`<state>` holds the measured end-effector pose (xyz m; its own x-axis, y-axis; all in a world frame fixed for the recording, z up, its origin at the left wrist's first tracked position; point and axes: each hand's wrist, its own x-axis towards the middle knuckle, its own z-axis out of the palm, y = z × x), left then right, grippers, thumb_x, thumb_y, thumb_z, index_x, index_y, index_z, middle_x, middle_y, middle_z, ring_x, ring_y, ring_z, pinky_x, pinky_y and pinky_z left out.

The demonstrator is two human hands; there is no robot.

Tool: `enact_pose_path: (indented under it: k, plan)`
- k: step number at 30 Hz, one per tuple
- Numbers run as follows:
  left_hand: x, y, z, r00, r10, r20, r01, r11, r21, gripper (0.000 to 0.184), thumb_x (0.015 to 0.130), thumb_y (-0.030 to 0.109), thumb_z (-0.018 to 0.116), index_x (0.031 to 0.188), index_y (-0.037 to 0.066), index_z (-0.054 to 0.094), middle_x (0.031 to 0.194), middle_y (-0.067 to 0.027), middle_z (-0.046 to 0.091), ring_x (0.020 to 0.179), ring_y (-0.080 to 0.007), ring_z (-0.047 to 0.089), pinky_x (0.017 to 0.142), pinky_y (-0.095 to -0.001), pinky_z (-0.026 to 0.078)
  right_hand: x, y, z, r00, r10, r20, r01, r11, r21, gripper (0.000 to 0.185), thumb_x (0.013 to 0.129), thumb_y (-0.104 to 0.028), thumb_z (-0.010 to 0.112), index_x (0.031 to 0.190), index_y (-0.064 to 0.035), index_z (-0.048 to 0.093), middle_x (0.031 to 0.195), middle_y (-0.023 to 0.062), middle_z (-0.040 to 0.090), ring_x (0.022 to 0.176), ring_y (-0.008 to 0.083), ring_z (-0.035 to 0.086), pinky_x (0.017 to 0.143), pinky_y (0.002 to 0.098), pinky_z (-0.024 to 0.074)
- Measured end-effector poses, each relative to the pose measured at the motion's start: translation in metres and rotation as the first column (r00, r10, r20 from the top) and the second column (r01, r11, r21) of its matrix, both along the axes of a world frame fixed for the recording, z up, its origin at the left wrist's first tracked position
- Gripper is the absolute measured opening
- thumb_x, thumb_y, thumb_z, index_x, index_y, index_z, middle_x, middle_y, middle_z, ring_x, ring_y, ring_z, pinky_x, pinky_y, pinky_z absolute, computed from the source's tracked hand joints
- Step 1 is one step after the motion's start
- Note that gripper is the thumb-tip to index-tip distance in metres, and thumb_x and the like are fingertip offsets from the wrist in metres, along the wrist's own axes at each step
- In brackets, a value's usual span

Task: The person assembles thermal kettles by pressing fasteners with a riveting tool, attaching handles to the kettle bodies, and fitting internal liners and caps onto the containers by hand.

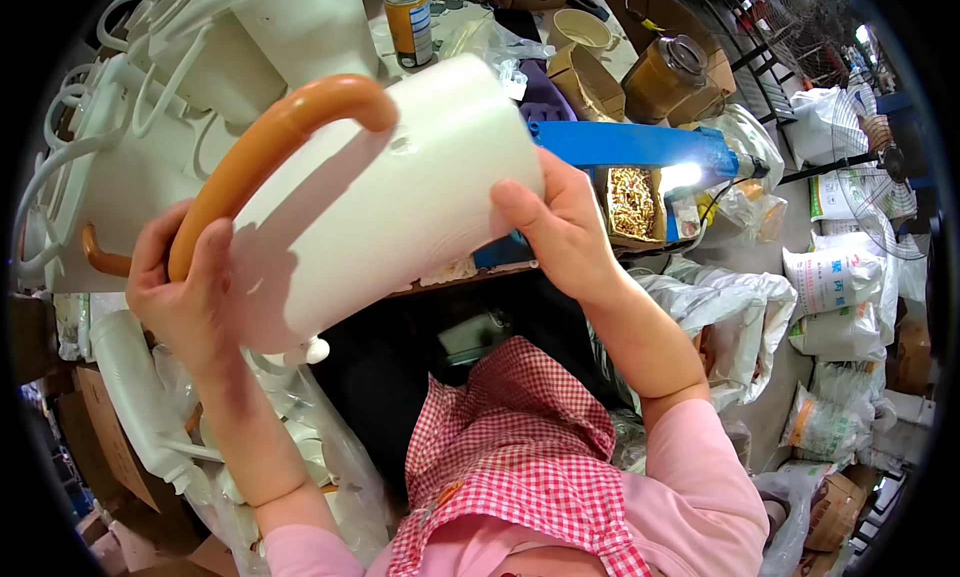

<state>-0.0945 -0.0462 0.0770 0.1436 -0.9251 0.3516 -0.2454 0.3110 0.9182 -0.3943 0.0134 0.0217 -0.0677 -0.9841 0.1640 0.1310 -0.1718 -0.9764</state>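
Note:
A large white plastic container [400,207] with an orange curved handle [270,142] is held up in front of me, tilted. My left hand [185,267] is closed around the handle's lower end, at the container's left end. At the other end, my right hand [555,227] grips the container's edge, thumb on the side facing me. A small white knob [316,350] shows below the container's lower left edge. The inside of the container is hidden from view.
White containers with handles [290,37] are stacked at the back left. A spray can [408,22] stands behind. On the right are a blue machine arm [630,144] with a bright lamp, a box of small brass-coloured parts [632,205] and plastic bags [735,302].

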Motion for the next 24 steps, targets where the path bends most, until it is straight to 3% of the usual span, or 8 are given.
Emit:
enact_pose_path:
  k: [1,3,4,7,18,24]
  plan:
    - [-0.009,-0.005,0.004,1.0,-0.004,0.01,0.004,1.0,-0.004,0.028,0.081,0.014,0.085,0.1,-0.001,0.07,0.078,0.0006,0.065,0.061,-0.0045,0.052,0.056,-0.0181,0.039,-0.001,0.001,0.0,1.0,-0.004,0.01,0.004,1.0,-0.004,0.04,0.097,-0.027,0.07,0.119,0.005,0.062,0.094,0.0038,0.07,0.087,0.0082,0.062,0.079,0.0253,0.0519]
    - [-0.031,-0.014,0.012,0.998,0.019,0.062,-0.012,0.994,-0.107,0.027,0.079,0.012,0.086,0.099,-0.001,0.072,0.085,-0.0005,0.068,0.071,-0.0065,0.058,0.066,-0.0195,0.046,-0.009,0.001,0.002,0.996,-0.089,0.016,0.089,0.996,-0.023,0.042,0.096,-0.026,0.071,0.123,0.0052,0.062,0.101,0.0049,0.071,0.091,0.0084,0.062,0.081,0.0254,0.0521]
    - [-0.042,-0.015,0.018,0.995,0.011,0.097,0.0,0.994,-0.108,0.027,0.079,0.013,0.087,0.097,0.0,0.073,0.087,0.0001,0.069,0.079,-0.0078,0.06,0.073,-0.0214,0.048,-0.014,0.0,-0.003,0.991,-0.089,0.104,0.095,0.994,-0.048,0.041,0.096,-0.026,0.072,0.121,0.0053,0.063,0.106,0.0061,0.071,0.093,0.0091,0.063,0.082,0.0258,0.0519]
    - [-0.067,-0.022,0.016,0.99,-0.059,0.127,0.075,0.989,-0.131,0.028,0.078,0.014,0.088,0.096,0.0,0.072,0.087,0.0004,0.068,0.076,-0.0075,0.059,0.072,-0.0214,0.048,-0.032,0.001,-0.015,0.978,-0.115,0.172,0.125,0.991,-0.045,0.04,0.096,-0.026,0.072,0.12,0.0047,0.064,0.105,0.0059,0.071,0.092,0.0099,0.063,0.083,0.0264,0.0517]
    - [-0.087,-0.022,0.008,0.982,-0.055,0.178,0.078,0.989,-0.128,0.028,0.075,0.013,0.089,0.094,0.001,0.072,0.084,0.0004,0.067,0.076,-0.0079,0.06,0.072,-0.0219,0.049,-0.048,-0.001,-0.04,0.98,-0.15,0.132,0.165,0.98,-0.109,0.04,0.096,-0.027,0.072,0.119,0.0055,0.065,0.1,0.0068,0.072,0.09,0.0112,0.065,0.081,0.0276,0.0528]
    - [-0.087,-0.041,0.0,0.976,-0.098,0.196,0.114,0.991,-0.068,0.027,0.078,0.016,0.087,0.095,0.001,0.072,0.083,0.0003,0.067,0.077,-0.0086,0.059,0.071,-0.0228,0.048,-0.042,0.002,-0.036,0.969,-0.217,0.117,0.218,0.976,0.011,0.039,0.097,-0.025,0.07,0.121,0.0053,0.064,0.103,0.0081,0.072,0.089,0.0115,0.065,0.08,0.027,0.0532]
